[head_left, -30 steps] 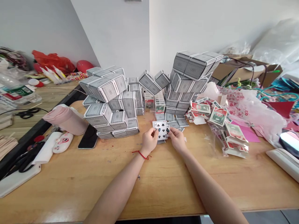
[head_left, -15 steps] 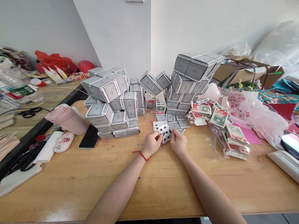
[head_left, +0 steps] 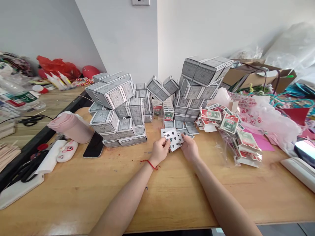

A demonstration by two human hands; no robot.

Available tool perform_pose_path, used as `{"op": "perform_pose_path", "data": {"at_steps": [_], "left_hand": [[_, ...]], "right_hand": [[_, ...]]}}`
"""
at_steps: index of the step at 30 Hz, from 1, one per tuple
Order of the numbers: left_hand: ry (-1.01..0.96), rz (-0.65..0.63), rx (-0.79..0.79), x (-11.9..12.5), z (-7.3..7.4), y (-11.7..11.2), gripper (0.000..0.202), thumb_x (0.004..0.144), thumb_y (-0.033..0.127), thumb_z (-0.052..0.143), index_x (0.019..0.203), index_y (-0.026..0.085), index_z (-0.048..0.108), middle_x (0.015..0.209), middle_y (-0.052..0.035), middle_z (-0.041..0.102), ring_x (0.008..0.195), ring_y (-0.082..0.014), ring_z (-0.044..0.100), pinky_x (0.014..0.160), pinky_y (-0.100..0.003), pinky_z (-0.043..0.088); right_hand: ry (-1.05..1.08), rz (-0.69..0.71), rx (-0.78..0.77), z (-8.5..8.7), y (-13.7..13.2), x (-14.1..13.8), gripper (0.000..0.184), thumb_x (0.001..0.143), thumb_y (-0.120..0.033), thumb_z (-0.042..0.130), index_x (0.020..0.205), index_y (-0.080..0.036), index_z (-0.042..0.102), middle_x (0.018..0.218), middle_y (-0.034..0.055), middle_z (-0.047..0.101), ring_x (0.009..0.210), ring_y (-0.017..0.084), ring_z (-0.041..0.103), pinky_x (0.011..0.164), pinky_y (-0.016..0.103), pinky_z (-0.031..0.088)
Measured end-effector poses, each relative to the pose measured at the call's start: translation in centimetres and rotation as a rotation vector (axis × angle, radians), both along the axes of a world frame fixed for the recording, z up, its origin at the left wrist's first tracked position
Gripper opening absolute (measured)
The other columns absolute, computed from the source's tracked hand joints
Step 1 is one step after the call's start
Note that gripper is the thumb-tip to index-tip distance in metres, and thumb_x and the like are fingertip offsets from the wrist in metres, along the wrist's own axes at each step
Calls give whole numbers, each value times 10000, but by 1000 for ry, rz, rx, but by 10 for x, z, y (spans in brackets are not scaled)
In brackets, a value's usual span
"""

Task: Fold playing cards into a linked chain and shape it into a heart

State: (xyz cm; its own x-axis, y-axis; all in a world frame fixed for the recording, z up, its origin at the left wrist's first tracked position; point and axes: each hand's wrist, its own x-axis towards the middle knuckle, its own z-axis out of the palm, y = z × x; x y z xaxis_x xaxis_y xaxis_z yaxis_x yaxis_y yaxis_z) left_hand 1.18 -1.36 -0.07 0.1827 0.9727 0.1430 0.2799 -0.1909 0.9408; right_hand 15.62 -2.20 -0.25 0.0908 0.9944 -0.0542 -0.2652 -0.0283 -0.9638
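A playing card (head_left: pixel 174 139), the six of spades, is held face up between my two hands. My left hand (head_left: pixel 160 150) pinches its left edge, thumb on the face. At the card's right edge, my right hand (head_left: pixel 189 147) has its thumb and fingers closed on it. Under and behind this card, part of another white card (head_left: pixel 164 130) shows. Several cards lie back up (head_left: pixel 191 129) just beyond my hands. Blocks folded from grey-backed cards are stacked at the left (head_left: pixel 118 111) and at the right (head_left: pixel 197 88).
Open red and green card boxes (head_left: pixel 230 123) and clear wrapping lie to the right. A phone (head_left: pixel 93 146), a pink cup-shaped thing (head_left: pixel 72 127) and a white mouse-like item (head_left: pixel 67 151) are at the left. Card decks (head_left: pixel 169 109) stand between the stacks.
The six of spades has turned slightly and lies flatter to view. My right hand has shifted a little to the right along its edge. The camera has tilted slightly.
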Motion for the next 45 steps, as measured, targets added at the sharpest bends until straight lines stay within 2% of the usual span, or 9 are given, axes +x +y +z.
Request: {"op": "perform_pose_path", "data": {"at_steps": [2, 4, 9, 17, 21, 25, 35, 39, 45], "left_hand": [[-84, -32, -63, 0, 0, 0, 375, 771, 453, 469, 545, 172, 365, 464, 32, 460, 425, -79, 443, 422, -193, 303], [-131, -51, -102, 0, 0, 0, 359, 765, 455, 479, 567, 166, 398, 477, 26, 480, 436, -88, 475, 420, -194, 322], [-161, -72, -114, -1, -2, 1, 349, 758, 444, 499, 572, 158, 426, 459, 30, 474, 433, -88, 486, 418, -194, 332], [-141, -84, -95, -2, -5, 1, 338, 772, 438, 487, 601, 149, 451, 481, 19, 494, 428, -82, 472, 420, -196, 331], [-144, -74, -87, -2, -4, 1, 339, 770, 440, 490, 593, 156, 435, 466, 29, 484, 426, -84, 482, 420, -193, 341], [-150, -78, -94, -2, 0, -1, 347, 767, 446, 493, 583, 159, 425, 470, 29, 499, 430, -88, 501, 421, -192, 355], [-140, -95, -102, 0, 8, -5, 342, 760, 421, 505, 550, 170, 405, 443, 30, 507, 420, -97, 511, 418, -201, 357], [-135, -107, -112, 0, 7, -4, 332, 766, 405, 498, 550, 173, 398, 448, 21, 526, 432, -108, 533, 423, -204, 365], [-152, -152, -138, 2, 5, -4, 344, 766, 414, 498, 547, 175, 381, 429, 32, 495, 417, -104, 519, 394, -197, 345]], "right_hand": [[230, 75, -75, 3, 1, -1, 276, 767, -406, 453, 884, -208, 606, 872, 46, 658, 768, 220, 591, 601, 321, 448], [341, 128, -122, 6, 0, -4, 270, 754, -389, 472, 889, -197, 606, 890, 59, 662, 797, 233, 596, 621, 341, 458], [360, 279, -114, 14, -5, -7, 303, 772, -393, 403, 869, -189, 605, 942, 70, 652, 854, 246, 589, 658, 373, 456], [369, 346, -82, 21, -7, -5, 234, 749, -316, 470, 883, -183, 609, 882, 66, 654, 779, 222, 592, 652, 362, 456], [348, 313, -98, 25, -8, -7, 272, 705, -287, 545, 945, -177, 613, 856, 67, 660, 727, 205, 592, 648, 347, 458], [364, 228, -111, 20, -8, -7, 272, 657, -262, 614, 915, -178, 622, 810, 46, 661, 697, 181, 589, 647, 319, 453], [226, 239, -57, 9, -5, -8, 308, 658, -407, 642, 878, -194, 605, 688, 29, 635, 532, 153, 549, 493, 272, 408], [191, 189, -63, 5, -4, -9, 276, 668, -434, 635, 799, -194, 598, 579, 4, 600, 475, 142, 513, 453, 258, 376], [339, 103, -139, 3, -3, -7, 236, 677, -400, 629, 656, -176, 557, 538, -6, 569, 461, 130, 497, 460, 258, 390]]}}
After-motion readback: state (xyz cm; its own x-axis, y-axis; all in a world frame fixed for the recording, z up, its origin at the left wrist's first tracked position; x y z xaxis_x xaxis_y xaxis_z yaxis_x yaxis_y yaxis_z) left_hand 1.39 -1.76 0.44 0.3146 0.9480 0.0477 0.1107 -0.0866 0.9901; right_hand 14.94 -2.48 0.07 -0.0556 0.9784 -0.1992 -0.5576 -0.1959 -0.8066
